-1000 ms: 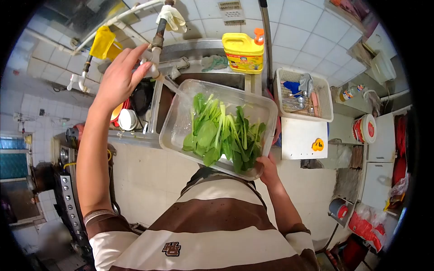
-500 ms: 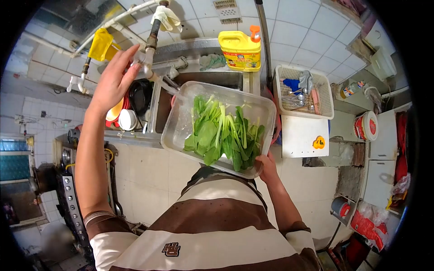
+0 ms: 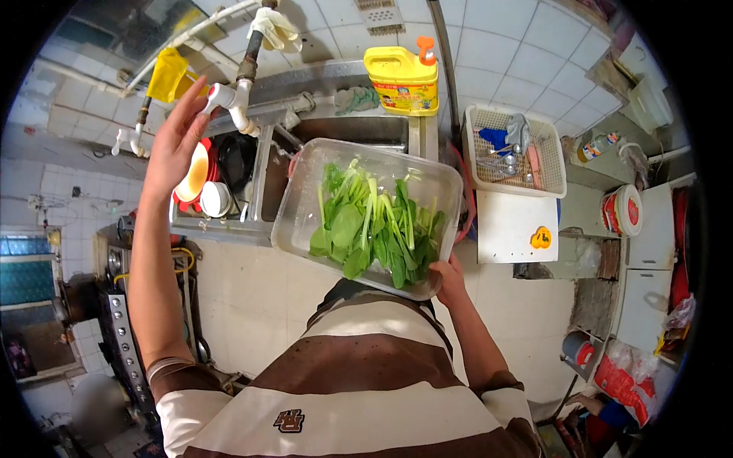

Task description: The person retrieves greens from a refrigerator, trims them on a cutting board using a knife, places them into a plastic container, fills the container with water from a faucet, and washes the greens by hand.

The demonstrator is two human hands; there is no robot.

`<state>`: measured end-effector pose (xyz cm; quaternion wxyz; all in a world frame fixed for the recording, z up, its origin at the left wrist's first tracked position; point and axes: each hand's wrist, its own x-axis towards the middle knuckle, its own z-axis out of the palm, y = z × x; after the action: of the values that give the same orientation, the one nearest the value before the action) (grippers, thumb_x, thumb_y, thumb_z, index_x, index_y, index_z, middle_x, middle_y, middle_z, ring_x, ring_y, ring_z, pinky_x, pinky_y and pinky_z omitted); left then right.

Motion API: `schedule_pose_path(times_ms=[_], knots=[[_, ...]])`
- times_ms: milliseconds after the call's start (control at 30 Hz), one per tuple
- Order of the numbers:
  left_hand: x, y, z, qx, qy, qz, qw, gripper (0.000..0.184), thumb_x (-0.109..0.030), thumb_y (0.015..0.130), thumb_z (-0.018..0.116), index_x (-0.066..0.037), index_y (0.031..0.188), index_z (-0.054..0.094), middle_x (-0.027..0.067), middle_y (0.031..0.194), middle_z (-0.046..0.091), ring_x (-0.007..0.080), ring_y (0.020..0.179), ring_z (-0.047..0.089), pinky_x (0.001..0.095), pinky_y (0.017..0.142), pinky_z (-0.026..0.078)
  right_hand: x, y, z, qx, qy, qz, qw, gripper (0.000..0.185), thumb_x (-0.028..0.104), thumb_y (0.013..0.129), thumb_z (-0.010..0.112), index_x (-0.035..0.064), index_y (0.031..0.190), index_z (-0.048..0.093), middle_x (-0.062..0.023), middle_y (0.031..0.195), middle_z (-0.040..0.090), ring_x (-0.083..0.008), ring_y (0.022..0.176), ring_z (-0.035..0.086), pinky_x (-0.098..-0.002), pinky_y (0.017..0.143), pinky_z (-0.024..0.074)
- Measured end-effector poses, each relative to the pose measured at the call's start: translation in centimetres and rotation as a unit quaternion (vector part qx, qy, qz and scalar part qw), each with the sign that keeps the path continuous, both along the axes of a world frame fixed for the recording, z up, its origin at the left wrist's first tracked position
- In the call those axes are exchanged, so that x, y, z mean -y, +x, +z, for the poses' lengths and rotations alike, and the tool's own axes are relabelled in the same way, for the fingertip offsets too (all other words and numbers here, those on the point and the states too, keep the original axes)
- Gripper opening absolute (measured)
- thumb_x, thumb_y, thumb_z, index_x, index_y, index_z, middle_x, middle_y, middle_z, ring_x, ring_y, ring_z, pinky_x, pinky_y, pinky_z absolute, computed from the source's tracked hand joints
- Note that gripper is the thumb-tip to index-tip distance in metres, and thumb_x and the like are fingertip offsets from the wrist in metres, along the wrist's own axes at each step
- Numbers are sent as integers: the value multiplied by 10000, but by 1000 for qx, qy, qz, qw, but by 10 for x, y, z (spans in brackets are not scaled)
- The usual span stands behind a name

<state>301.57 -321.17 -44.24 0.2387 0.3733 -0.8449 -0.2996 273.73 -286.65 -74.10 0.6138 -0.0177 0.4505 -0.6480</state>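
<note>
A clear plastic tub (image 3: 294, 221) holding leafy greens (image 3: 374, 225) is tilted in front of my body, over the sink's front edge. My right hand (image 3: 450, 282) grips its lower right corner, fingers partly hidden by the wall. My left hand (image 3: 177, 145) is raised on the left with its fingers stretched out. The fingertips are beside the white tap (image 3: 238, 107), close to its handle; I cannot tell whether they touch. Behind the tub lies the metal sink (image 3: 385, 133), mostly covered by it.
A yellow detergent jug (image 3: 403, 82) stands on the sink's back ledge. To the right, a cream basket (image 3: 557, 172) of utensils sits behind a white board (image 3: 504, 229). Left of the sink are a black pan (image 3: 235, 162) and a white bowl (image 3: 214, 200). A stove (image 3: 126, 336) is at far left.
My left hand has shifted left and down from the tap, so its handle now shows. The tub stays in my right hand, almost in place.
</note>
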Motion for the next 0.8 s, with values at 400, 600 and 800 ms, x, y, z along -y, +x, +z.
schedule_pose_path(times_ms=[400,600,800], knots=[[-100,11,-270,-80,515,131,843,576,-390,938,525,36,1319,460,104,1285,538,176,1162,501,313,1013,361,-27,-35,-7,-63,42,26,997,512,38,771,498,-9,1274,415,-116,1142,535,-232,1017,543,-345,876,455],[-135,0,-303,-100,452,137,876,393,-165,908,582,30,1246,539,68,1178,604,129,1066,542,277,952,402,-31,-60,-12,-116,85,44,989,443,40,794,508,-18,1232,474,-93,1066,569,-186,934,541,-318,829,454],[-152,-5,-308,-68,373,152,913,393,-124,865,608,17,1227,552,113,1176,602,179,1086,543,321,958,405,-32,-79,-22,-243,93,117,959,449,89,810,559,-37,1237,495,-153,1175,555,-238,1035,542,-340,891,434]])
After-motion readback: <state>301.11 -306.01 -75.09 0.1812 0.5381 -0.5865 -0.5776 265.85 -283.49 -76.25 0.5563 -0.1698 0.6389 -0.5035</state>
